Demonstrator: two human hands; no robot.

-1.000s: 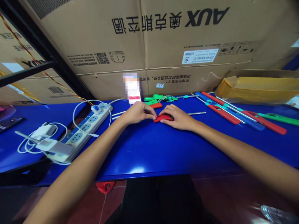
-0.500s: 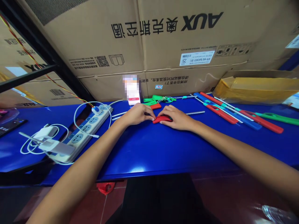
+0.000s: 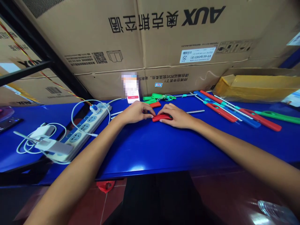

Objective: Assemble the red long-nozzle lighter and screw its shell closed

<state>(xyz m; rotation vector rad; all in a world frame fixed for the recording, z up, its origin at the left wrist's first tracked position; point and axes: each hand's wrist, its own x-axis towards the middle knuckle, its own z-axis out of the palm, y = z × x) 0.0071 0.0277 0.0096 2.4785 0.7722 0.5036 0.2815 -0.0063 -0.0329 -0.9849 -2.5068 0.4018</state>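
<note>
A red plastic handle [image 3: 161, 117], like those of the long stick lighters at the right, lies low over the blue table. My right hand [image 3: 177, 116] is closed around its right part, thumb in front and fingers behind. My left hand [image 3: 138, 112] is at its left end, with thumb and forefinger pinched together; anything between those tips is too small to make out. Behind my hands lie an orange-red handle [image 3: 155, 105] and several green handle pieces [image 3: 156, 97]. Thin metal rods [image 3: 195, 111] stick out on both sides of my hands.
Several long lighters [image 3: 236, 109] in red, blue and green lie at the right, before a taped carton [image 3: 255, 86]. A lit phone [image 3: 133, 90] leans on the large cardboard box [image 3: 164, 40]. At the left are a power strip [image 3: 82, 131] and white chargers [image 3: 50, 142].
The left fingertips have drawn slightly back from the top of the red handle to its left end. The right hand keeps its hold. The camera view has shifted a little.
</note>
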